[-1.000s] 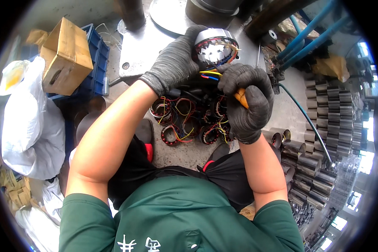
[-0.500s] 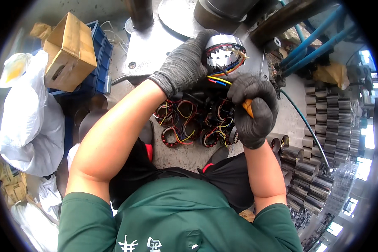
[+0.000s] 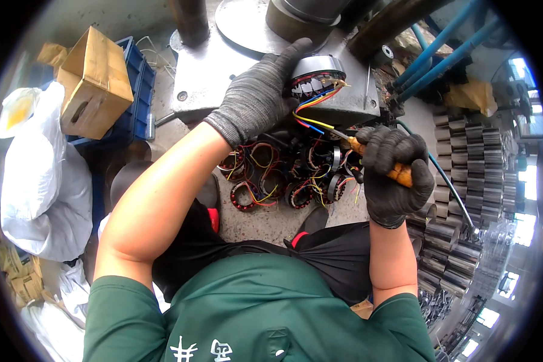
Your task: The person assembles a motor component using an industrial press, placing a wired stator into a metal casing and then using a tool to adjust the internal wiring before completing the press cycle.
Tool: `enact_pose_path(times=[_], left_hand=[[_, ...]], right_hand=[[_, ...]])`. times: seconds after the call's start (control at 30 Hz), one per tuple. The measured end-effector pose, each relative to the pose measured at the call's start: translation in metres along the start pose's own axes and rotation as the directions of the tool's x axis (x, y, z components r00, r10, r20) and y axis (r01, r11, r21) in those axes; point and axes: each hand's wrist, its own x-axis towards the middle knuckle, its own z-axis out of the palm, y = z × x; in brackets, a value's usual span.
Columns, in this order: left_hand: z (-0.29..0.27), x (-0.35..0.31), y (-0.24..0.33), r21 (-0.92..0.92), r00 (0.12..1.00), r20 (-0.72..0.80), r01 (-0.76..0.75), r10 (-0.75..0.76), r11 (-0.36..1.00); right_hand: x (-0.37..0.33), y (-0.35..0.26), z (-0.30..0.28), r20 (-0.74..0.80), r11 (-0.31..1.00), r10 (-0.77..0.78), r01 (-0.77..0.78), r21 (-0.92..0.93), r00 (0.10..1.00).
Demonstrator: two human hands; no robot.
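Note:
My left hand (image 3: 260, 90), in a dark grey knit glove, is closed on the left side of a motor stator (image 3: 317, 65), a silver ring with copper windings inside. The stator is tilted above the front of a metal machine base. Red, yellow and blue wires (image 3: 311, 122) hang out of its near side. In my gloved right hand (image 3: 398, 172) is a screwdriver with an orange-brown handle (image 3: 401, 175). Its thin shaft points up and left toward the wire ends; I cannot tell whether it touches them.
More wired stators (image 3: 244, 196) lie on the floor between my feet. The machine base (image 3: 193, 90) stands ahead, with thick dark columns. Steel cylinders (image 3: 458, 175) are stacked at right, near blue pipes (image 3: 449, 54). At left are a cardboard box (image 3: 99, 84), a blue crate (image 3: 140, 102) and white sacks (image 3: 36, 175).
My right hand has moved right and slightly nearer with the screwdriver, whose shaft now shows. The stator has tipped, so less of its inside faces me. My left hand still holds it.

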Motion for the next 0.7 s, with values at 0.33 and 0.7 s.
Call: enact_pose_path(times=[0.33,0.7], left_hand=[[-0.002,-0.024,0.045,-0.018,0.782,-0.264,-0.589,0.564,0.808],[0.019,-0.034,0.062,0.007,0.706,-0.135,-0.701,0.695,0.713]], right_hand=[[-0.006,-0.050,-0.017,-0.163,0.940,0.057,0.002,0.341,0.985],[-0.017,-0.073,-0.030,-0.222,0.715,0.246,-0.022,0.699,0.943]])
